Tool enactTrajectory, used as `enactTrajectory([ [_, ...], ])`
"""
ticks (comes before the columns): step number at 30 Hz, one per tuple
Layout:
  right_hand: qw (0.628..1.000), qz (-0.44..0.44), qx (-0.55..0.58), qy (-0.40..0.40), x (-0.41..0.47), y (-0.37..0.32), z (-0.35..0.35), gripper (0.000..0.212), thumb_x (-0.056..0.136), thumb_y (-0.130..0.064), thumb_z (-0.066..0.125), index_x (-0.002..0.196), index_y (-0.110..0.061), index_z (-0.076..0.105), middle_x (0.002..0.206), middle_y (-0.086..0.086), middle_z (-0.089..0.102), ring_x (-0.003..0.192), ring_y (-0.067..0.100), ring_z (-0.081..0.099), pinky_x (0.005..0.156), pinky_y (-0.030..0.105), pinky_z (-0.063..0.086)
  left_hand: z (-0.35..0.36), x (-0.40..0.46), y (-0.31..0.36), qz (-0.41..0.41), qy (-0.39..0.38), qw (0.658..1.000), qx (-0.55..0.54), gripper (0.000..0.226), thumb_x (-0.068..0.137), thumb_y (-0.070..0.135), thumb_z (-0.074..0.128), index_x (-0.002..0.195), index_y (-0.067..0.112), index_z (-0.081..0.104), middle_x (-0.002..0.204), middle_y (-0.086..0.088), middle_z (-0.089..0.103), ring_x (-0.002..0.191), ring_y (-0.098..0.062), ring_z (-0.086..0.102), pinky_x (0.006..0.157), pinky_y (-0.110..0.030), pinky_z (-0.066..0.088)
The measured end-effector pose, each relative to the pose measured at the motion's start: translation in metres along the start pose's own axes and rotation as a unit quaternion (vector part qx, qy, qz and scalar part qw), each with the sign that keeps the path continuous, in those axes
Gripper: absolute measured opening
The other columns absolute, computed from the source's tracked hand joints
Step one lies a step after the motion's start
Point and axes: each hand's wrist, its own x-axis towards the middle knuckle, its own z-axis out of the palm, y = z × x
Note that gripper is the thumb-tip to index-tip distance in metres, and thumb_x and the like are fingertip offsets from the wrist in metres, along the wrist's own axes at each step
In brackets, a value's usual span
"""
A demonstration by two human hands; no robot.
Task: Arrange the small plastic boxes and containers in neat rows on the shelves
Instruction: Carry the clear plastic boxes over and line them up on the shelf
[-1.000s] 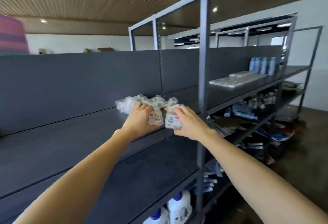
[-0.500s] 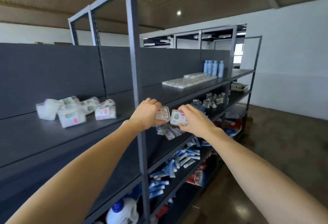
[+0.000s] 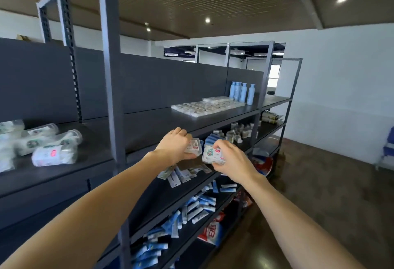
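- The left hand grips a small clear plastic box with a white label bearing a red mark; fingers curl over its top, thumb below.
- The right hand pinches a second small plastic box, its printed label facing the camera, fingers wrapped round its right side.
- The two boxes sit just beside each other between the hands, in the air in front of the edge of the dark top shelf.
- Beyond the hands and to their right, on that same shelf, lies a flat block of small clear boxes in neat rows, with four pale blue bottles standing upright behind it.
- Well to the left of the left hand, past a grey upright post, a loose cluster of clear containers lies tipped on its sides on the neighbouring shelf.
- Under the hands, a lower shelf carries flat white packets; further down, blue and white tubes lie scattered, with a red and white bag near them.
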Motion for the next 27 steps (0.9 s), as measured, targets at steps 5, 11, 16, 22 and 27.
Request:
enactTrajectory([
  [5, 1.0, 0.008, -0.009, 0.001, 0.057, 0.051, 0.016, 0.046, 0.083, -0.019, 0.075, 0.117, -0.024, 0.045, 0.122, -0.003, 0.052, 0.109, 0.017, 0.052, 0.076, 0.029, 0.042, 0.037, 0.074, -0.012, 0.028, 0.027, 0.999, 0.002, 0.067, 0.088, 0.055, 0.063, 0.14, 0.016, 0.045, 0.132, -0.003, 0.049, 0.121, -0.022, 0.041, 0.105, -0.032, 0.033],
  [11, 0.999, -0.01, -0.04, -0.001, 0.146, 0.113, 0.027, 0.044, 0.081, -0.015, 0.076, 0.114, -0.019, 0.047, 0.118, 0.0, 0.054, 0.113, 0.019, 0.047, 0.084, 0.034, 0.043, 0.074, 0.174, -0.042, 0.035, 0.043, 0.998, -0.016, 0.065, 0.081, 0.053, 0.069, 0.132, 0.016, 0.053, 0.123, -0.002, 0.047, 0.114, -0.021, 0.04, 0.1, -0.034, 0.037],
  [16, 0.999, -0.003, -0.036, 0.035, 0.207, 0.155, 0.048, 0.046, 0.079, -0.016, 0.077, 0.116, -0.019, 0.051, 0.117, 0.001, 0.058, 0.115, 0.02, 0.048, 0.091, 0.036, 0.045, 0.102, 0.243, -0.061, 0.014, 0.048, 0.998, -0.033, 0.068, 0.082, 0.055, 0.069, 0.132, 0.014, 0.052, 0.121, -0.002, 0.045, 0.113, -0.021, 0.037, 0.101, -0.035, 0.038],
  [22, 0.999, -0.018, -0.014, 0.036, 0.265, 0.196, 0.074, 0.044, 0.082, -0.013, 0.076, 0.12, -0.013, 0.053, 0.122, 0.005, 0.059, 0.119, 0.021, 0.05, 0.094, 0.033, 0.043, 0.137, 0.3, -0.083, -0.031, 0.039, 0.995, -0.089, 0.081, 0.079, 0.054, 0.073, 0.142, 0.013, 0.042, 0.137, -0.004, 0.044, 0.13, -0.023, 0.034, 0.109, -0.037, 0.035],
  [27, 0.999, -0.025, 0.013, 0.028, 0.317, 0.234, 0.099, 0.045, 0.086, -0.021, 0.074, 0.124, -0.018, 0.051, 0.129, 0.0, 0.055, 0.123, 0.016, 0.048, 0.093, 0.026, 0.04, 0.166, 0.344, -0.104, -0.066, 0.036, 0.988, -0.132, 0.081, 0.077, 0.051, 0.077, 0.141, 0.019, 0.04, 0.14, -0.004, 0.045, 0.131, -0.023, 0.034, 0.108, -0.039, 0.036],
])
